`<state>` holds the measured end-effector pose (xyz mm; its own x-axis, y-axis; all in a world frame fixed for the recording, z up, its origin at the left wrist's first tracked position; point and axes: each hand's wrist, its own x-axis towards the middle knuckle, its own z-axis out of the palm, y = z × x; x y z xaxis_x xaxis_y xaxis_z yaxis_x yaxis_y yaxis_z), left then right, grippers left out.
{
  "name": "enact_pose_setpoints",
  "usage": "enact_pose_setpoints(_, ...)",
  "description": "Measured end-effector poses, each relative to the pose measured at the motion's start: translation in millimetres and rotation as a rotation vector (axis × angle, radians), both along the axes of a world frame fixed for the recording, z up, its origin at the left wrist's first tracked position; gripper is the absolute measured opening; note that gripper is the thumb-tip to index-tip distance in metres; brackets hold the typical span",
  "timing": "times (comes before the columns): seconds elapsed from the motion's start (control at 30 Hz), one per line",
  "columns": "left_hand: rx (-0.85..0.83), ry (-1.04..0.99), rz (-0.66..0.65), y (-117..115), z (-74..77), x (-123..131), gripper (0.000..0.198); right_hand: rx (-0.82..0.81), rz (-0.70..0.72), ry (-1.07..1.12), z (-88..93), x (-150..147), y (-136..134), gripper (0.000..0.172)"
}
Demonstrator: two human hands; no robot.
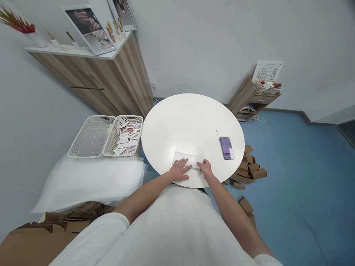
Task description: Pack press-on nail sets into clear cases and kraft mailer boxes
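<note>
On the near edge of the round white table (191, 122) lies a folded sheet of white foam wrap (190, 158), flat and roughly rectangular. My left hand (178, 170) rests on its left part with the fingers spread, pressing it to the tabletop. At the right end, my right hand (205, 169) pinches the edge of the wrap between thumb and fingers. Whether anything is inside the wrap cannot be seen. A purple phone-like item (226, 147), partly pixelated, lies to the right of my right hand, with a small dark thin object (217, 132) beyond it.
Left of the table stand two white baskets, one with clear plastic pieces (93, 138), one with printed cards (129, 136). Stacked white foam sheets (94, 179) and brown cardboard (33, 240) lie nearer. Small brown boxes (248, 168) are on the floor at right. Wooden cabinets (111, 81) line the wall.
</note>
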<state>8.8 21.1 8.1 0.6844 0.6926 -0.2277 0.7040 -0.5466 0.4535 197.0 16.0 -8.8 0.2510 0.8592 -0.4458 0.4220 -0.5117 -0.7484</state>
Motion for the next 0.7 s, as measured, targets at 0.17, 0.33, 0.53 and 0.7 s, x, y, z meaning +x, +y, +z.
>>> enact_pose_setpoints(0.17,-0.019,-0.047,0.021,-6,5.4,-2,0.048,0.031,0.178,0.001,9.2,-17,3,0.037)
enact_pose_setpoints(0.33,0.06,-0.092,0.039,-12,11.3,-10,0.048,0.048,0.362,0.003,12.9,-24,6,0.034)
enact_pose_setpoints(0.53,0.074,-0.026,-0.057,-12,10.0,-2,0.055,0.061,0.536,-0.052,12.3,-11,12,0.037)
enact_pose_setpoints(0.7,0.074,0.02,-0.044,-5,9.6,2,0.061,0.102,0.564,-0.192,11.8,-8,13,0.039)
